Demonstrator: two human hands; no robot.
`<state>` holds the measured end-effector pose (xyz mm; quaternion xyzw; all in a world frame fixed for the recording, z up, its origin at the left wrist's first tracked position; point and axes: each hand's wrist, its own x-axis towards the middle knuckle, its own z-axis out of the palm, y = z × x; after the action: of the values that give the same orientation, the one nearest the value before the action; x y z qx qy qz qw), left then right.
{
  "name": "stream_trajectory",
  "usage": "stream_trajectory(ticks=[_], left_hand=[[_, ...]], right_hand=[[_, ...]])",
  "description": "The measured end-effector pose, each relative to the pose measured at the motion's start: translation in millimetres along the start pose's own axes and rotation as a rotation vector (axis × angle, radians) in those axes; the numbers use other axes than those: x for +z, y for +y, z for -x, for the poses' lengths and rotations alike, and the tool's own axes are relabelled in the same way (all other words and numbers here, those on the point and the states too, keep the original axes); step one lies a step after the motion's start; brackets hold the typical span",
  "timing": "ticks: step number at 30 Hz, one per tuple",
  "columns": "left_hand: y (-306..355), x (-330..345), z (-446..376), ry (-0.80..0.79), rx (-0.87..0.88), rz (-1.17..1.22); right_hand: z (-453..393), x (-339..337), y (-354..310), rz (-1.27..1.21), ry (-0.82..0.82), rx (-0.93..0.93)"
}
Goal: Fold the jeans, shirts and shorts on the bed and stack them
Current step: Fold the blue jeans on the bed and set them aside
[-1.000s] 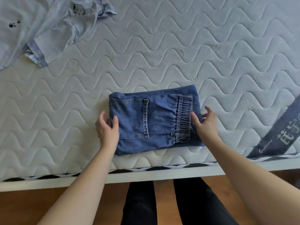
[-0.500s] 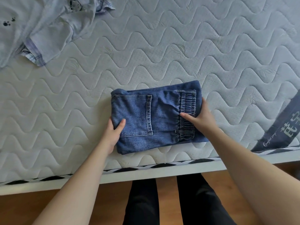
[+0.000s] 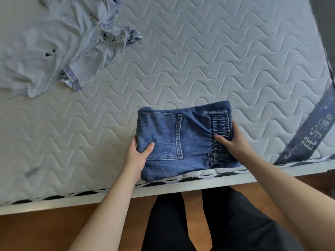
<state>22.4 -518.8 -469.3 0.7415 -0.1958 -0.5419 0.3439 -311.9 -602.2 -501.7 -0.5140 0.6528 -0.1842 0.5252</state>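
Denim folded jeans (image 3: pixel 183 140) gripped at both ends, left hand (image 3: pixel 136 156) thumb on top, right hand (image 3: pixel 233 142) likewise

Bed (image 3: pixel 208 57): bare mattress, pale grey-white cover quilted in a repeating wave pattern with faint leaf motifs. Near edge trimmed with a band of black and white segments (image 3: pixel 87 193) above a plain white side panel. Dark blue brand strap (image 3: pixel 308 134) crosses the right corner diagonally, carrying white characters and small script lettering. Dark grey surface (image 3: pixel 324 19) borders the mattress at upper right; its nature cannot be determined. Floor (image 3: pixel 54 230): reddish-brown wood, smooth finish. Lighting: soft, even, daylight in character, no hard shadows.
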Motion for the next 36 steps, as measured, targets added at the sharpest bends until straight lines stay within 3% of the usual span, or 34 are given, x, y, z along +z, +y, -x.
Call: stream_trajectory(ticks=[12,20,27,36], left_hand=[[97,54,135,0.095,0.326,-0.339],[131,107,205,0.060,0.404,-0.324],[154,110,249,-0.066,0.525,-0.325],[166,75,288,-0.352,0.652,-0.463]], right_hand=[[107,-116,-63,0.027,0.169,-0.112],[184,-196,-87,0.023,0.291,-0.176],[252,-231,-110,0.062,0.418,-0.241],[361,-196,-107,-0.078,0.555,-0.179]])
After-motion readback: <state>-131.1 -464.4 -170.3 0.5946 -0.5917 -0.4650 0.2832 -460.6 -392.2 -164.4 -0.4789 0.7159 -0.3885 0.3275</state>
